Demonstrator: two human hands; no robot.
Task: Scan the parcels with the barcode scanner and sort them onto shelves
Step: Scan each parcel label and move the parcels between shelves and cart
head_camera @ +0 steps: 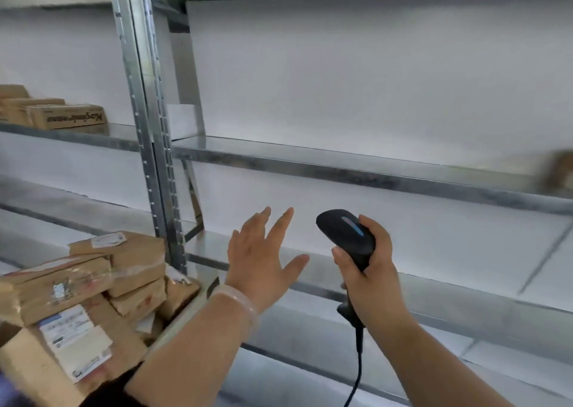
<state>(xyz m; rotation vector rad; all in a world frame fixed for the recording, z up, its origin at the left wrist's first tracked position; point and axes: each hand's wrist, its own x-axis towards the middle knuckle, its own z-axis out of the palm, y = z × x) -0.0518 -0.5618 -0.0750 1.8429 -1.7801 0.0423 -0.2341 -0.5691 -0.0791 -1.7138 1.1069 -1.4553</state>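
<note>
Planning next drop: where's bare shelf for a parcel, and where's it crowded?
Free: middle shelf between the post and the blurred parcel at far right; lower shelf below it. Crowded: parcel pile lower left; boxes upper left.

Left grip (pixel 258 264) flat and forward, fingers (pixel 280 225) straight and apart; right grip (pixel 373 271) tight around the barcode scanner (pixel 342 236).

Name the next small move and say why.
Probably swing the left hand down to the parcels stacked at the lower left and pick one up: it is open and empty, while the right hand grips the scanner.
</note>
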